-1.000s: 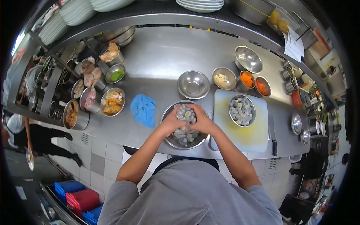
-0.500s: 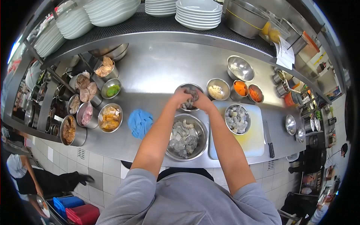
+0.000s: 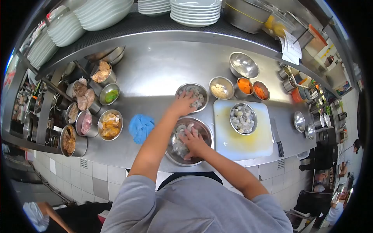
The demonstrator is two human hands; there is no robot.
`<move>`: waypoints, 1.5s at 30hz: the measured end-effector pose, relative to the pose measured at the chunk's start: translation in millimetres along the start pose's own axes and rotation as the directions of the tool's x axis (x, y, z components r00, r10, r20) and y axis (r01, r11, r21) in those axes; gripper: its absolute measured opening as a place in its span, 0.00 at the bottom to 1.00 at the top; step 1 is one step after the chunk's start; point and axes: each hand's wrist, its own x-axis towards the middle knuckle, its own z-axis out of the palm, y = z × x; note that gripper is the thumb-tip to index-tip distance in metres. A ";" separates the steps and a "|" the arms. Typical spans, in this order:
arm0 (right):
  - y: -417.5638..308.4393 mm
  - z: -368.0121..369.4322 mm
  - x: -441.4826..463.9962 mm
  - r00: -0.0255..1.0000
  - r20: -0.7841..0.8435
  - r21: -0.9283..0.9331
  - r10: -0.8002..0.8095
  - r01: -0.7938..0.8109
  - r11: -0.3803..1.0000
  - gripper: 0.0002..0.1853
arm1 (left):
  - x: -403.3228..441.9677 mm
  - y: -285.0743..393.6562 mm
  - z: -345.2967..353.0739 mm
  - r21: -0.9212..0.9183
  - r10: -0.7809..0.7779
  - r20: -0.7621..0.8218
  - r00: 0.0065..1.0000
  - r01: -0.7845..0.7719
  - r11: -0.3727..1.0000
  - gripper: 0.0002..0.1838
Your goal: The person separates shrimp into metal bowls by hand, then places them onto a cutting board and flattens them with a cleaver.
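Some shrimp [image 3: 199,100] touch the spread left hand [image 3: 183,105] in the smaller bowl [image 3: 206,98]; the splayed right hand [image 3: 195,144] touches more in the larger bowl [image 3: 206,133] by the worktop [image 3: 155,66]'s near edge.

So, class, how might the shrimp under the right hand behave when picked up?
The shrimp look glossy, so they're probably slippery. Their soft-looking bodies would likely bend, not stay stiff. They lie loose in a heap, so some might drop from a handful.
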 end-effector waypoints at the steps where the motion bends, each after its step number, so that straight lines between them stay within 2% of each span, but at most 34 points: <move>1: -2.4 4.9 1.6 0.999 -0.042 0.018 0.020 -0.019 1.000 0.54 | -1.0 4.9 6.4 0.000 0.007 -0.003 1.000 -0.007 1.000 0.36; 3: -0.2 13.9 0.4 0.995 -0.086 0.044 0.042 -0.039 0.998 0.51 | -2.4 10.4 18.2 -0.067 -0.181 -0.094 0.979 0.175 0.982 0.34; 4: -3.1 13.5 -4.2 0.996 -0.038 0.079 0.081 -0.078 0.994 0.45 | -3.9 14.1 17.6 -0.063 -0.177 -0.084 0.981 0.172 0.983 0.34; 6: -4.1 17.3 -8.8 0.994 0.006 0.112 0.112 -0.112 0.987 0.40 | -2.7 18.7 11.5 -0.203 -0.379 0.094 0.921 0.390 0.898 0.30; 8: 0.6 28.1 -10.6 0.991 0.052 0.197 0.124 -0.132 0.971 0.28 | -9.0 23.5 7.9 -0.139 -0.391 0.076 0.917 0.398 0.907 0.27; 9: 5.0 33.5 -10.2 0.991 0.050 0.198 0.124 -0.131 0.971 0.28 | -11.9 25.9 7.2 -0.082 -0.400 0.061 0.914 0.404 0.911 0.24; 12: 18.2 39.4 -9.8 0.991 0.048 0.194 0.124 -0.131 0.972 0.23 | -30.0 14.1 -7.5 -0.162 -0.379 0.107 0.919 0.392 0.905 0.21; 13: 27.2 40.2 -8.3 0.991 0.012 0.367 0.130 -0.126 0.922 0.22 | -38.5 6.6 -6.7 -0.165 -0.390 0.117 0.914 0.405 0.899 0.21; 14: 34.6 38.2 -6.0 0.990 -0.023 0.526 0.142 -0.109 0.844 0.21 | -46.1 -3.0 -7.3 -0.295 -0.347 0.103 0.932 0.362 0.884 0.21; 15: 40.2 35.9 -4.2 0.991 -0.017 0.526 0.131 -0.102 0.844 0.21 | -54.1 -12.4 -9.0 -0.417 -0.305 0.077 0.949 0.309 0.855 0.22; 16: 45.2 31.2 -2.8 0.993 -0.065 0.567 0.101 -0.046 0.822 0.21 | -63.2 -21.1 -7.0 -0.417 -0.315 0.076 0.946 0.317 0.852 0.22; 17: 48.4 20.8 -0.5 0.990 -0.116 0.602 0.075 0.010 0.798 0.21 | -71.7 -28.8 -3.4 -0.526 -0.366 0.026 0.930 0.324 0.786 0.24; 18: 52.1 9.9 2.0 0.994 -0.008 0.680 0.109 -0.074 0.730 0.20 | -78.3 -36.0 0.4 -0.629 -0.419 -0.019 0.908 0.315 0.711 0.26; 19: 50.8 -5.3 3.7 0.995 -0.003 0.677 0.102 -0.073 0.732 0.20 | -85.8 -39.6 0.0 -0.631 -0.426 -0.020 0.905 0.319 0.707 0.26; 21: 47.8 -37.2 12.1 0.974 -0.119 0.854 0.191 0.002 0.521 0.20 | -101.2 -42.5 -4.0 -0.891 -0.545 -0.091 0.834 0.176 0.419 0.37; 22: 47.4 -52.5 24.5 0.967 -0.143 0.859 0.211 0.015 0.512 0.20 | -108.6 -39.6 -7.2 -0.892 -0.553 -0.096 0.827 0.176 0.417 0.37; 23: 46.3 -67.5 40.5 0.958 -0.168 0.863 0.231 0.030 0.504 0.21 | -115.6 -34.3 -11.3 -0.906 -0.519 -0.175 0.837 0.069 0.418 0.44; 24: 43.5 -82.0 57.1 0.933 -0.254 0.806 0.254 0.059 0.589 0.21 | -119.9 -29.7 -15.7 -0.909 -0.484 -0.257 0.836 -0.039 0.415 0.52; 25: 40.1 -93.9 74.2 0.901 -0.342 0.739 0.268 0.082 0.668 0.21 | -121.1 -25.7 -19.9 -0.908 -0.492 -0.265 0.830 -0.042 0.418 0.52; 26: 39.0 -99.8 94.5 0.902 -0.345 0.736 0.259 0.089 0.671 0.21 | -120.3 -20.8 -23.8 -0.896 -0.452 -0.254 0.855 -0.032 0.443 0.57; 28: 44.5 -90.7 131.0 0.836 -0.414 0.642 0.359 -0.011 0.766 0.25 | -114.6 -16.9 -23.8 -0.883 -0.410 -0.241 0.880 -0.024 0.469 0.62; 29: 54.8 -71.4 142.9 0.836 -0.415 0.643 0.359 -0.010 0.766 0.25 | -109.3 -18.2 -19.4 -0.784 -0.369 -0.314 0.875 -0.019 0.620 0.61; 30: 69.4 -45.3 156.6 0.881 -0.396 0.481 0.258 -0.040 0.876 0.29 | -105.9 -19.2 -14.6 -0.660 -0.316 -0.377 0.871 -0.013 0.751 0.59; 31: 80.1 -26.8 164.4 0.922 -0.352 0.300 0.162 -0.053 0.952 0.32 | -105.4 -18.6 -10.3 -0.660 -0.315 -0.375 0.871 -0.013 0.751 0.59; 32: 85.9 -18.3 164.4 0.921 -0.352 0.302 0.165 -0.054 0.952 0.32 | -105.3 -18.5 -6.0 -0.530 -0.307 -0.227 0.924 0.147 0.835 0.56; 33: 93.2 -10.4 162.5 0.897 -0.412 0.416 0.159 0.030 0.909 0.33 | -103.0 -19.8 -3.0 -0.359 -0.320 -0.072 0.945 0.275 0.892 0.52; 34: 99.1 -6.9 157.3 0.869 -0.469 0.513 0.160 0.120 0.850 0.34 | -100.2 -24.0 3.4 -0.362 -0.318 -0.074 0.945 0.271 0.892 0.52; 36: 88.3 -34.4 116.0 0.861 -0.471 0.525 0.192 0.100 0.845 0.35 | -99.9 -33.5 19.7 -0.437 -0.329 -0.165 0.930 0.230 0.870 0.42; 37: 79.6 -48.2 91.9 0.851 -0.476 0.539 0.221 0.084 0.838 0.35 | -100.4 -35.6 23.3 -0.442 -0.323 -0.157 0.933 0.226 0.868 0.42; 39: 70.6 -45.5 55.3 0.964 -0.130 0.641 0.233 -0.098 0.762 0.42 | -99.8 -37.3 29.7 -0.531 -0.303 -0.287 0.909 0.112 0.840 0.38; 40: 65.7 -34.5 41.9 0.962 -0.123 0.645 0.243 -0.109 0.757 0.42 | -95.7 -35.9 29.8 -0.536 -0.299 -0.277 0.913 0.111 0.837 0.38; 42: 50.5 -10.6 18.1 0.993 -0.048 0.374 -0.109 0.119 0.920 0.49 | -88.8 -31.9 25.1 -0.481 -0.327 -0.207 0.922 0.195 0.855 0.39; 43: 38.7 -2.6 11.5 0.994 -0.039 0.385 -0.102 0.109 0.916 0.49 | -86.5 -28.4 21.3 -0.486 -0.326 -0.191 0.926 0.200 0.851 0.39; 45: 10.2 5.7 9.3 0.992 -0.078 0.195 -0.100 0.114 0.974 0.54 | -78.8 -20.9 5.8 -0.431 -0.352 -0.082 0.932 0.286 0.856 0.39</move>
